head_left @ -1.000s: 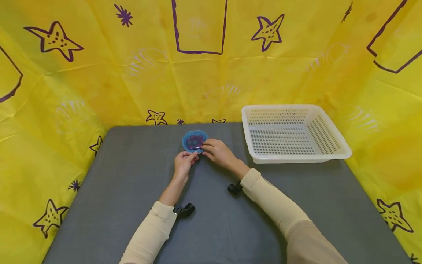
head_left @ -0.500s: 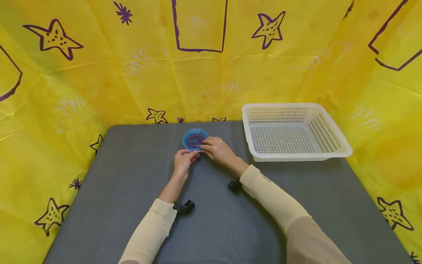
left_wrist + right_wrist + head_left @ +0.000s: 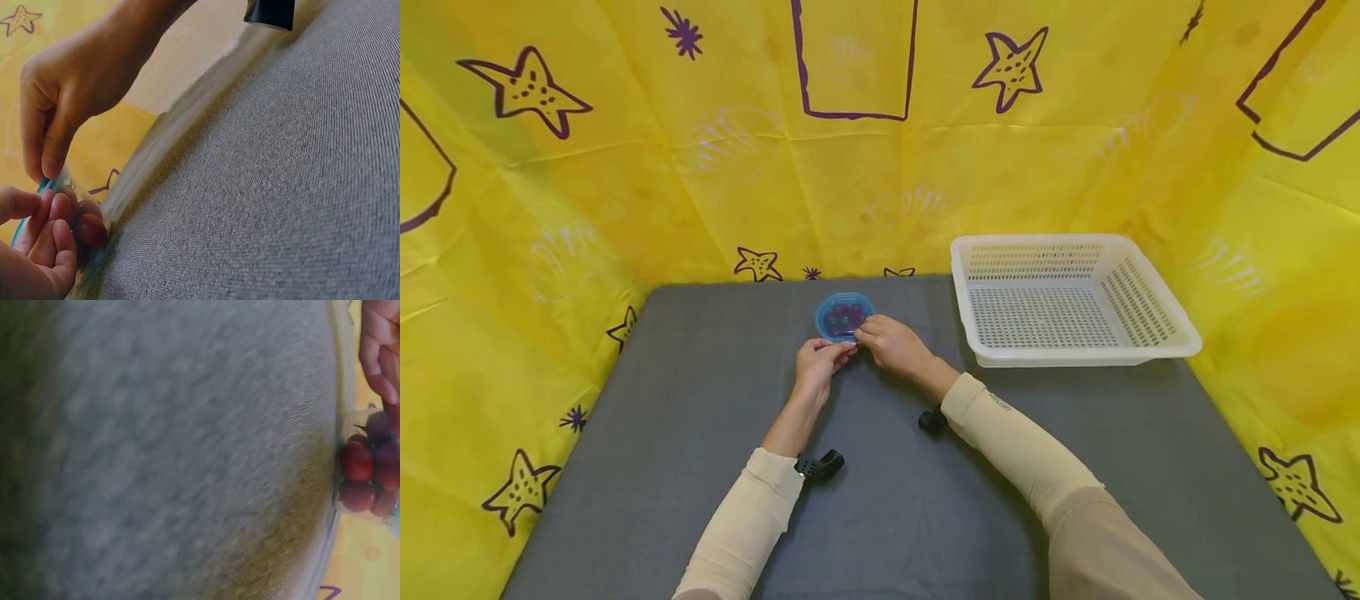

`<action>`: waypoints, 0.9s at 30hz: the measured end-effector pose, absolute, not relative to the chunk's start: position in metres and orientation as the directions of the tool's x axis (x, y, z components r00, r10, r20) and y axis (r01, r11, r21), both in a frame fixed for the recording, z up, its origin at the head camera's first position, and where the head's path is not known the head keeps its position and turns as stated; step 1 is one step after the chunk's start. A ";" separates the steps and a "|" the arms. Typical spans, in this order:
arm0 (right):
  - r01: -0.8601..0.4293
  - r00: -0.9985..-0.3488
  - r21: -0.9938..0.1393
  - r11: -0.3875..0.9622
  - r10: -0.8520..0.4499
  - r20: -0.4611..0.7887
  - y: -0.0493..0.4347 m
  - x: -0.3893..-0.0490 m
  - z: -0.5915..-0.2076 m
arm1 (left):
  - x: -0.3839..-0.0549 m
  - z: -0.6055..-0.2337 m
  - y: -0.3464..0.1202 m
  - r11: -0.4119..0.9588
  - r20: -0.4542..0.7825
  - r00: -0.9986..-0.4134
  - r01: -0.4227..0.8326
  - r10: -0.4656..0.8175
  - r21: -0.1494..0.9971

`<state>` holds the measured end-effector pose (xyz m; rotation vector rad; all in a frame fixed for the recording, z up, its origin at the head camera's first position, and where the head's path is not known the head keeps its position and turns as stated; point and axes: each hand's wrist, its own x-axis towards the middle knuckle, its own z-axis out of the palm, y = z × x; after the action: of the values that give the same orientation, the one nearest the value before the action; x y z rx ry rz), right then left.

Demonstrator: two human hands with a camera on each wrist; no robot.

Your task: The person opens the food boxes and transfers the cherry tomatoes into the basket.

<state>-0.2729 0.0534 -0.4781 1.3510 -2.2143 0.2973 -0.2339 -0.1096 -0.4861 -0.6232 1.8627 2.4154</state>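
A small clear plastic tub (image 3: 835,335) with a blue rim rests near the back of the table, holding several round dark-red fruits (image 3: 357,461). Their colour shows through the wall in the wrist views. My left hand (image 3: 817,364) pinches the tub's near edge between thumb and fingers. At its right front, my right hand (image 3: 895,343) pinches the rim close beside the left fingertips. The left wrist view has the blue edge (image 3: 44,185) between the right thumb and fingers, with the left fingers overlapping the tub's side.
A white perforated plastic basket (image 3: 1075,362) stands at the back right of the grey table (image 3: 880,500). Yellow cloth (image 3: 850,192) with starfish drawings hangs behind and at both sides. Each wrist wears a black camera mount (image 3: 822,465).
My right fingers have drawn in slightly at the tub's near-right rim, and the right hand has dipped a little. The left hand keeps its pinch, and the tub stays in place.
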 end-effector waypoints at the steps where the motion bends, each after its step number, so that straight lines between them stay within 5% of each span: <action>1: -0.874 -0.358 0.096 0.477 -0.765 0.535 0.054 -0.272 -0.479 | -0.233 -0.486 -0.109 -0.283 -0.327 -0.920 -0.261 -0.218 0.923; 15: -0.873 -0.294 0.237 0.426 -0.848 0.441 0.056 -0.274 -0.481 | -0.232 -0.485 -0.108 -0.288 -0.323 -0.925 -0.260 -0.199 0.921; 27: -0.763 -0.191 0.550 0.339 -0.932 0.309 0.054 -0.281 -0.474 | -0.235 -0.484 -0.109 -0.314 -0.331 -0.925 -0.263 -0.186 0.912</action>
<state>-0.2814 0.0541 -0.4743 1.4776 -2.0105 -0.3661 -0.2349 -0.1091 -0.4843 -0.5936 1.8097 2.4361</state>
